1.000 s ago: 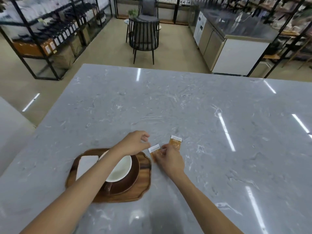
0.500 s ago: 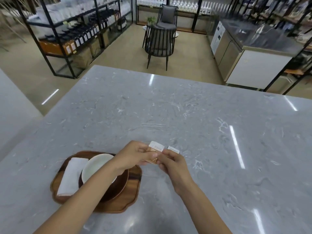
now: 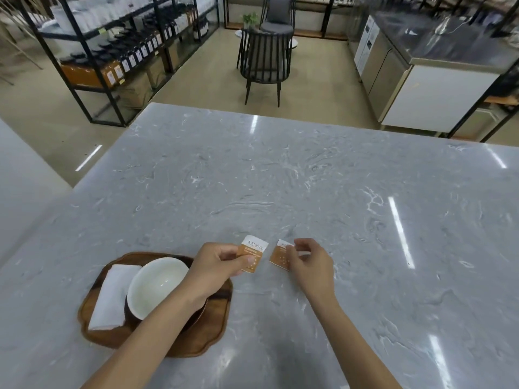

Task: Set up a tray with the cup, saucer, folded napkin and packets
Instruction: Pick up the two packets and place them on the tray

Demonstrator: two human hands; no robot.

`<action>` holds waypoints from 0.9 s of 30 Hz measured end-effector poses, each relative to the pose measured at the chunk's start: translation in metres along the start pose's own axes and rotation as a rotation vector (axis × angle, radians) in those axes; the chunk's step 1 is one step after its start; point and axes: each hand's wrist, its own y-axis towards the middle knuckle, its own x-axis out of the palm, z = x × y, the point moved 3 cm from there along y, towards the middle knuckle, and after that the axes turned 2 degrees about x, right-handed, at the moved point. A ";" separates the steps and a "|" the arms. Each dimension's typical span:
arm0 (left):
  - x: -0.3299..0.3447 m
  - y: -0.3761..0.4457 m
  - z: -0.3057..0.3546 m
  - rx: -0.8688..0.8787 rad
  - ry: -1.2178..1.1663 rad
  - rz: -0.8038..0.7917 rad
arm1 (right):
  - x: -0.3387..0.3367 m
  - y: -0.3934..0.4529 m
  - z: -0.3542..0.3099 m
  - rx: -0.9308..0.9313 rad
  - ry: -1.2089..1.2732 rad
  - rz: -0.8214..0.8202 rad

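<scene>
Nearest to us, a wooden tray (image 3: pixel 213 327) sits on the grey marble counter (image 3: pixel 337 192), low and to the left. On it a folded white napkin (image 3: pixel 112 296) lies along the left side, just beside a white cup (image 3: pixel 157 284) that stands on a dark brown saucer (image 3: pixel 193 318); our left forearm crosses over the saucer and hides most of it.

Just beyond the tray's right edge, our left hand (image 3: pixel 216 265) pinches an orange-and-white packet (image 3: pixel 252 255) between thumb and fingers, its white end up and printed face toward us. A little to the right, our right hand (image 3: pixel 309 262) holds a second orange packet (image 3: pixel 280 255) by its right edge in the fingertips; we cannot tell whether that one is lifted or touching the counter. The two packets are near each other but apart, and neither is on the tray.

Past the counter stands a dark slatted chair (image 3: pixel 265 57), with black metal shelving (image 3: pixel 112 51) of bottles at left and a steel-topped cabinet (image 3: pixel 438 91) at right.
</scene>
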 end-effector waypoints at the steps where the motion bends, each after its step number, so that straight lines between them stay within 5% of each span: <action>1: 0.002 0.000 -0.001 -0.017 -0.008 -0.014 | 0.001 0.005 0.003 -0.014 -0.139 0.014; 5: 0.009 -0.004 -0.003 -0.061 -0.032 -0.028 | 0.014 0.017 0.012 0.052 -0.418 -0.129; 12: 0.018 -0.019 -0.019 -0.087 -0.082 -0.047 | 0.014 0.020 0.014 0.071 -0.322 -0.174; 15: 0.022 -0.025 -0.027 -0.082 -0.107 -0.033 | 0.012 0.012 0.014 -0.001 -0.180 -0.136; 21: 0.027 -0.043 -0.037 -0.047 -0.107 0.006 | -0.007 -0.026 0.021 0.135 0.436 -0.237; 27: 0.028 -0.065 -0.048 -0.027 -0.197 0.028 | -0.029 -0.067 0.018 0.094 0.538 -0.399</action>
